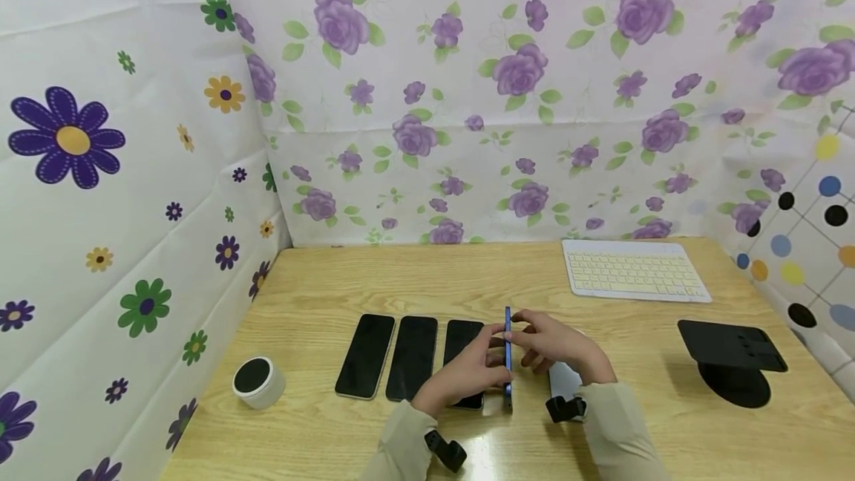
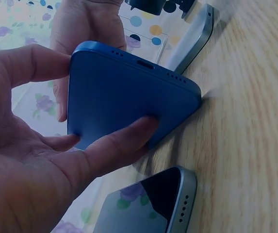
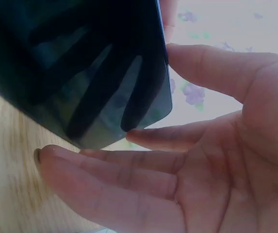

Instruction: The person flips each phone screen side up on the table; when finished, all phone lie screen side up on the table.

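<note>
A blue phone (image 1: 508, 362) stands on its long edge between the two hands, its blue back toward the left. My left hand (image 1: 469, 371) grips it, with the thumb on the back and a finger at the upper edge in the left wrist view. From the other side, my right hand (image 1: 554, 340) touches the phone's dark glossy screen (image 3: 105, 73) with fairly straight fingers, the thumb at its edge. Three dark-screened phones lie flat to the left: one (image 1: 365, 355), another (image 1: 413, 358), and a third (image 1: 461, 336) partly hidden under my left hand. Below the right wrist lies a pale phone (image 1: 563, 379).
A white keyboard (image 1: 637, 271) lies at the back right. A black stand (image 1: 735, 355) is on the right, and a white round container with a black top (image 1: 258, 382) on the left. Flowered cloth walls (image 1: 467, 132) enclose the wooden table (image 1: 320, 280).
</note>
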{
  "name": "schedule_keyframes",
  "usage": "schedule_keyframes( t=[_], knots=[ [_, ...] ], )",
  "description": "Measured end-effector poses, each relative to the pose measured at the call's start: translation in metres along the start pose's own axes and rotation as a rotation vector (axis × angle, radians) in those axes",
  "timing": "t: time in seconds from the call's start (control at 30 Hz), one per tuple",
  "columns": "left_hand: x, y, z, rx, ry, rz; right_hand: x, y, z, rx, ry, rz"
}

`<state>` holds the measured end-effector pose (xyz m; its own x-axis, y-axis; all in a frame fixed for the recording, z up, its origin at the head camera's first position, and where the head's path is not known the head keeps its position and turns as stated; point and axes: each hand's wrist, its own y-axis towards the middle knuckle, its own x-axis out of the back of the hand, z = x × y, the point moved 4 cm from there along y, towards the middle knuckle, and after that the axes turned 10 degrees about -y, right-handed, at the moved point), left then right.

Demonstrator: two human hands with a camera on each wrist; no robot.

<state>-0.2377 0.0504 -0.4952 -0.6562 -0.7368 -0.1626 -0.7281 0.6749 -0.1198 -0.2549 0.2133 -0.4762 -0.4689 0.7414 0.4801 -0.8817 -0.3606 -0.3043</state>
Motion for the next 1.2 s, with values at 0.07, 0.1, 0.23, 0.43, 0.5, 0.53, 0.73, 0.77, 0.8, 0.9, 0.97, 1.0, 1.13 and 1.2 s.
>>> schedule_keyframes(
  t=[0.07, 0.1, 0.23, 0.43, 0.5, 0.53, 0.73, 0.77, 0.8, 0.9, 0.97, 1.0, 1.13, 1.2],
  knots=[
    [0.0, 0.001, 0.0, -0.002, -0.01, -0.004, 0.0, 0.001, -0.001, -0.014, -0.006, -0.014],
    [0.0, 0.002, 0.0, -0.002, -0.016, -0.005, 0.0, 0.001, -0.001, -0.02, -0.007, -0.019],
    [0.0, 0.003, 0.0, -0.003, -0.023, -0.008, 0.0, 0.001, -0.001, -0.04, -0.015, -0.038],
    [0.002, 0.006, -0.001, -0.015, 0.017, -0.015, -0.001, 0.001, 0.002, -0.04, -0.078, -0.057],
    [0.002, 0.007, 0.0, -0.024, 0.022, -0.012, -0.002, 0.001, 0.002, -0.038, -0.099, -0.067],
    [0.002, 0.007, 0.0, -0.03, 0.026, -0.012, -0.002, 0.001, 0.003, -0.034, -0.113, -0.072],
    [0.003, 0.007, -0.001, -0.053, 0.02, -0.014, -0.001, 0.0, 0.003, -0.023, -0.181, -0.111],
    [0.003, 0.007, -0.001, -0.054, 0.02, -0.014, -0.001, -0.001, 0.003, -0.028, -0.189, -0.116],
    [0.004, 0.007, -0.001, -0.057, 0.022, -0.013, -0.001, -0.001, 0.002, -0.035, -0.195, -0.121],
    [0.006, 0.007, -0.002, -0.068, 0.034, -0.011, -0.001, -0.002, 0.003, -0.059, -0.205, -0.137],
    [0.009, 0.006, -0.002, -0.07, 0.05, -0.02, -0.001, -0.002, 0.003, -0.066, -0.21, -0.144],
    [0.01, 0.006, -0.002, -0.07, 0.058, -0.027, -0.001, -0.002, 0.003, -0.07, -0.21, -0.146],
    [0.015, 0.003, -0.003, -0.037, 0.114, -0.073, -0.001, -0.003, 0.003, -0.085, -0.203, -0.141],
    [0.017, 0.001, -0.004, -0.025, 0.163, -0.097, 0.0, -0.004, 0.003, -0.093, -0.196, -0.134]
  ],
)
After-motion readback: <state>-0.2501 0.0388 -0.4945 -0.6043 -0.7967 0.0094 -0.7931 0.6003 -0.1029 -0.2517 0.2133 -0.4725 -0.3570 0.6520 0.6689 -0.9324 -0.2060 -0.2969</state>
